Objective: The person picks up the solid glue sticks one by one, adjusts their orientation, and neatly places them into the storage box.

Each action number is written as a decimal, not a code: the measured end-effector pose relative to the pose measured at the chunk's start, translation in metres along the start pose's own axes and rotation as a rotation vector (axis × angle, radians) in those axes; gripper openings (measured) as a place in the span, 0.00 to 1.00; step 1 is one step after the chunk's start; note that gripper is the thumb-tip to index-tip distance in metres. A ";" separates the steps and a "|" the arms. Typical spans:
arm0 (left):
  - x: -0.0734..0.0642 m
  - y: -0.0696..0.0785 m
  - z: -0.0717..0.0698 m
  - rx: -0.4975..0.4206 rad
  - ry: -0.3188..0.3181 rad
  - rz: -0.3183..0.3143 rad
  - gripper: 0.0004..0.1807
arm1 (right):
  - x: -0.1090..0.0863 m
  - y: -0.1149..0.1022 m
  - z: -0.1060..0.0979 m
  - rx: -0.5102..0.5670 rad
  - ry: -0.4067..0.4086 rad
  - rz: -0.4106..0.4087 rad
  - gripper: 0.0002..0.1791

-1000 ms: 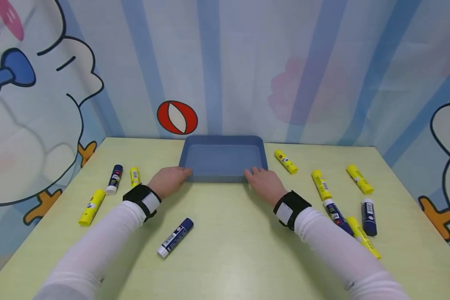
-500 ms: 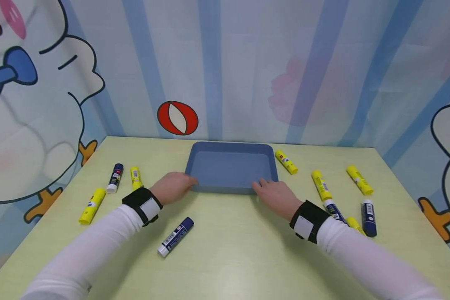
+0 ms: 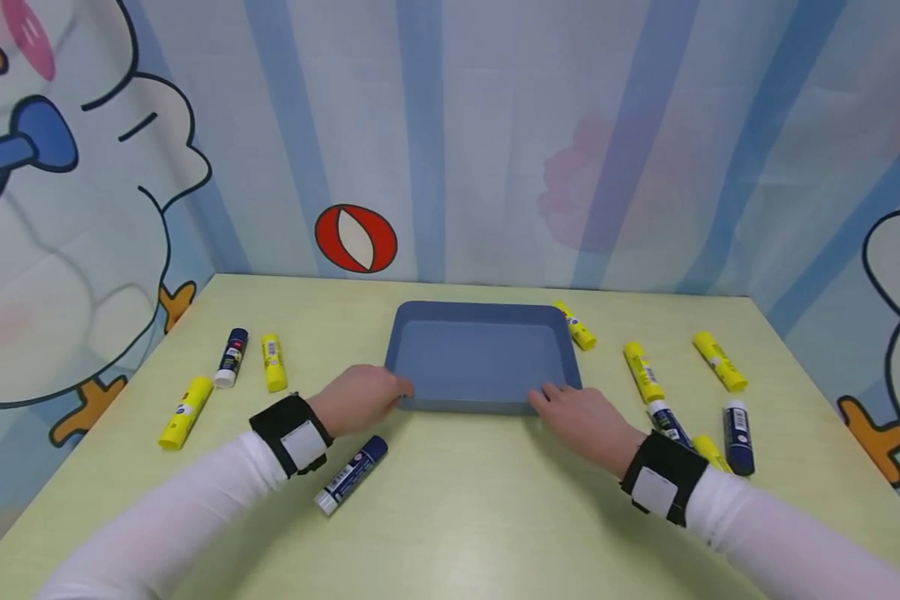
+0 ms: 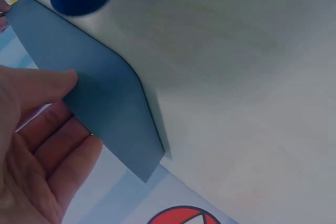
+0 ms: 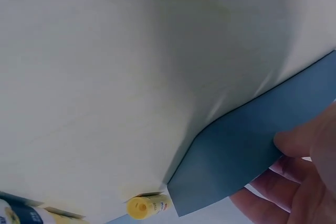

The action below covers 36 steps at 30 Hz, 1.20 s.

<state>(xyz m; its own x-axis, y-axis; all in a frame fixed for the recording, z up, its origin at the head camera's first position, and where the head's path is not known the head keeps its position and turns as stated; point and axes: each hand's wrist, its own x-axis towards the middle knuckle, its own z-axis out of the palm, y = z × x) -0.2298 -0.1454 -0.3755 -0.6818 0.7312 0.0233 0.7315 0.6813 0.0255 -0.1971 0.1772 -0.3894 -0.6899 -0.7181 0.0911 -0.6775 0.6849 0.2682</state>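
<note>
A shallow blue-grey rectangular tray [image 3: 483,354] lies on the table towards its far side, with nothing in it. My left hand [image 3: 362,397] grips its near left corner; in the left wrist view the thumb presses the outer wall [image 4: 105,93] and the fingers go over the rim. The near right corner is pinched by my right hand [image 3: 588,423], thumb on the outer wall [image 5: 231,150] and fingers inside. Just in front of the left hand lies a dark blue glue stick with a white cap [image 3: 351,475].
To the left lie two yellow glue sticks [image 3: 185,413] and a dark blue one [image 3: 231,357]. Several yellow and blue glue sticks [image 3: 720,361] are spread at the right. One yellow glue stick [image 3: 581,332] sits right beside the tray, partly hidden by it. A printed curtain [image 3: 480,150] stands behind the table.
Both hands have drawn the tray nearer and somewhat to the right, away from the table's back edge. Its right side now partly covers the yellow glue stick there.
</note>
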 end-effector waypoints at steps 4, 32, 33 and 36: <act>-0.006 0.012 -0.001 -0.001 0.002 0.036 0.06 | -0.014 -0.003 -0.001 -0.006 0.017 -0.012 0.14; -0.029 0.056 0.001 0.021 0.035 0.169 0.06 | -0.066 -0.021 -0.014 0.104 -0.027 -0.030 0.13; -0.029 0.056 0.001 0.022 0.035 0.169 0.06 | -0.066 -0.022 -0.014 0.105 -0.031 -0.030 0.13; -0.029 0.055 0.002 0.024 0.036 0.167 0.06 | -0.066 -0.022 -0.014 0.102 -0.029 -0.032 0.13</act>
<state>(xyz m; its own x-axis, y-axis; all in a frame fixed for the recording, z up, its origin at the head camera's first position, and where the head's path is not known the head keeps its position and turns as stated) -0.1693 -0.1290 -0.3769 -0.5499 0.8330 0.0608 0.8344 0.5512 -0.0052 -0.1331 0.2078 -0.3874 -0.6740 -0.7366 0.0556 -0.7204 0.6721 0.1715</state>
